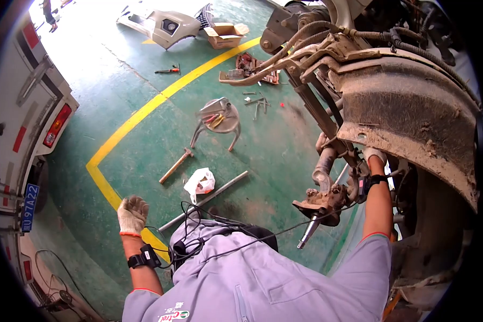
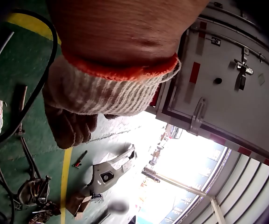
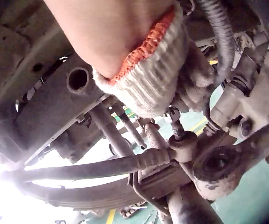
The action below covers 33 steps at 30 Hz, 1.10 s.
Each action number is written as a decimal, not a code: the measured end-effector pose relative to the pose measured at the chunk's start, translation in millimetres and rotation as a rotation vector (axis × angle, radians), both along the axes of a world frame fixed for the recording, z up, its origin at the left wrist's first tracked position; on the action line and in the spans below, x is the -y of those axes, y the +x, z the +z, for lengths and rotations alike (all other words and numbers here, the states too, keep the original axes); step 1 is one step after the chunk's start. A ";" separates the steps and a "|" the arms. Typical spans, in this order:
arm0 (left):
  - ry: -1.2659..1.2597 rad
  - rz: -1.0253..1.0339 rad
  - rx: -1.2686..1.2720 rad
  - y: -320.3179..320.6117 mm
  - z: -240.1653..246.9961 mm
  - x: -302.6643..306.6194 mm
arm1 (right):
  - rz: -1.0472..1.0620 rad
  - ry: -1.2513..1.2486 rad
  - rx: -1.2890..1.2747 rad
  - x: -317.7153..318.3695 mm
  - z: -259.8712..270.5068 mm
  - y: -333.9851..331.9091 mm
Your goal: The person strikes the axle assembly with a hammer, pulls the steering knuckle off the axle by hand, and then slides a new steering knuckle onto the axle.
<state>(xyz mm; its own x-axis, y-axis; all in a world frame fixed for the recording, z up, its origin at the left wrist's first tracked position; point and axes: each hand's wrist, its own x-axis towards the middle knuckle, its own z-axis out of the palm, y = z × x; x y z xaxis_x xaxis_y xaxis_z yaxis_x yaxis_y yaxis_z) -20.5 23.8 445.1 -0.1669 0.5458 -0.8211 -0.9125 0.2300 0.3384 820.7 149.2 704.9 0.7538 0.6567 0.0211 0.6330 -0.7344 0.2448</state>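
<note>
My left hand (image 1: 133,214), in a knitted glove with an orange cuff, is held up over the green floor. Its fingers (image 2: 71,133) bend loosely and nothing shows in them. My right hand (image 1: 374,155), gloved alike, reaches in under the muddy wheel arch (image 1: 408,112). In the right wrist view its curled fingers (image 3: 195,88) are right beside a nut (image 3: 172,114) on a threaded stud, which rises from a rod end (image 3: 183,144). Glove and wrist hide the thumb side, so I cannot tell whether the fingers grip the nut. Below stands the bare steering knuckle (image 1: 324,206) with its shiny spindle (image 1: 308,232).
On the floor lie a hammer (image 1: 176,166), a white plastic bag (image 1: 200,182) and a long metal bar (image 1: 225,188). A stool (image 1: 228,115) bears pliers. Beyond it is an open toolbox (image 1: 265,72). A white truck (image 1: 32,107) stands at left. Black cables (image 1: 190,241) cross my body.
</note>
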 end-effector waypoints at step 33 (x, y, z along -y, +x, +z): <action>0.594 -0.858 -1.536 124.7 212.2 -142.8 | 0.017 0.048 0.006 -0.3 1.3 -3.9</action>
